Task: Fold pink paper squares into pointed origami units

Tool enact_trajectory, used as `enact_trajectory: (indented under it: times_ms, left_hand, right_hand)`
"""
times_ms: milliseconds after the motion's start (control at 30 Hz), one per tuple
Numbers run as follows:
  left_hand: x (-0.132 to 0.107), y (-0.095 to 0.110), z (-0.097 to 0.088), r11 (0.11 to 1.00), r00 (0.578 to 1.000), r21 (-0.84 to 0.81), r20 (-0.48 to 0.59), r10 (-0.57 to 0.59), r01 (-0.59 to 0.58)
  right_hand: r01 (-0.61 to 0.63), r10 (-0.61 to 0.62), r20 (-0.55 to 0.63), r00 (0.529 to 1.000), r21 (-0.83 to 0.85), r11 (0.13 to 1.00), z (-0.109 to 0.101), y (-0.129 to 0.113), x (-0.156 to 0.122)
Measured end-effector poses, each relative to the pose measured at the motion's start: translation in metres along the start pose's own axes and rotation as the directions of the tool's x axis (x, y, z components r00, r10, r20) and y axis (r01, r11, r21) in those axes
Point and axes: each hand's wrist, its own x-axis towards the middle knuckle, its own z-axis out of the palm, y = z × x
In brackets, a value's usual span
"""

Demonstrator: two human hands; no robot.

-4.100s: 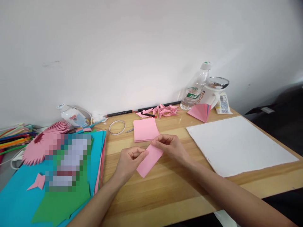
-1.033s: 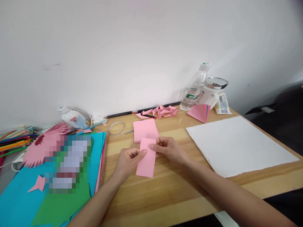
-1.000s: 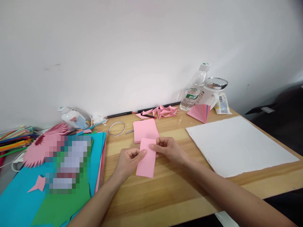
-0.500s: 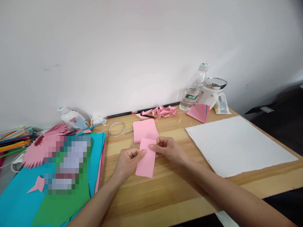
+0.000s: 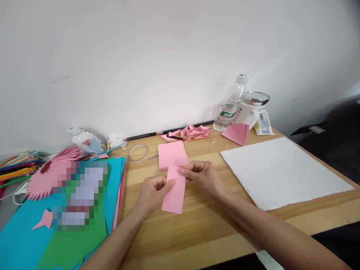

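A narrow folded pink paper strip (image 5: 174, 193) is held upright just above the wooden table (image 5: 182, 232). My left hand (image 5: 153, 193) pinches its left edge with thumb and curled fingers. My right hand (image 5: 201, 176) pinches its upper right corner. Right behind the strip lies a small stack of pink square sheets (image 5: 171, 154).
A large white sheet (image 5: 281, 172) lies at right. Folded pink pieces (image 5: 194, 132), a pink paper cone (image 5: 238, 133), a water bottle (image 5: 230, 105) and a white cup (image 5: 251, 108) stand at the back. Tape ring (image 5: 138, 152), small scissors (image 5: 154, 155), coloured sheets (image 5: 25, 236) and sticks (image 5: 17, 165) lie at left.
The pink strip, tilted four seconds ago, now stands nearly vertical. In the last half second both hands and the strip shifted slightly, the right hand's fingers closing on the top edge.
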Motion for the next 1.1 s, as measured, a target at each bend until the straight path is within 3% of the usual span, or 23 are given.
enact_trajectory:
  times_ms: [100, 300, 433, 500, 600, 700, 900, 1100]
  left_hand:
    - [0.0, -0.001, 0.0, 1.0, 1.0, 0.0, -0.006, 0.008, -0.008]
    - [0.0, -0.004, -0.001, 1.0, 0.995, 0.009, -0.104, 0.005, -0.004]
    - [-0.001, -0.005, -0.001, 1.0, 0.995, 0.005, -0.101, 0.014, -0.013]
    - [-0.001, -0.005, -0.001, 1.0, 0.994, 0.001, -0.107, 0.008, -0.008]
    - [-0.002, -0.003, -0.001, 1.0, 0.992, -0.015, -0.128, 0.0, -0.002]
    - [-0.002, -0.004, -0.002, 0.999, 0.988, -0.047, -0.156, 0.007, -0.015]
    - [0.0, -0.01, 0.001, 0.977, 0.987, -0.208, -0.147, -0.069, 0.037]
    - [0.0, -0.011, 0.002, 0.98, 0.972, -0.197, -0.231, -0.043, -0.003]
  right_hand:
    - [0.008, -0.008, 0.001, 1.0, -0.02, 1.0, -0.001, 0.0, 0.001]
    - [0.006, 0.009, 0.187, 0.982, -0.078, 0.997, -0.004, 0.007, 0.003]
    - [0.152, -0.133, 0.107, 0.985, -0.194, 0.969, -0.001, 0.013, 0.001]
    - [0.163, -0.146, 0.095, 0.985, -0.215, 0.963, 0.0, 0.013, 0.001]
    - [0.081, -0.047, 0.204, 0.978, -0.161, 0.984, 0.001, 0.011, 0.001]
    - [0.03, 0.018, 0.337, 0.941, -0.136, 0.99, 0.001, 0.01, 0.001]
    - [0.048, -0.003, 0.317, 0.948, -0.133, 0.99, 0.001, 0.015, 0.002]
    - [-0.151, 0.153, 0.465, 0.872, -0.041, 0.988, 0.002, 0.016, -0.001]
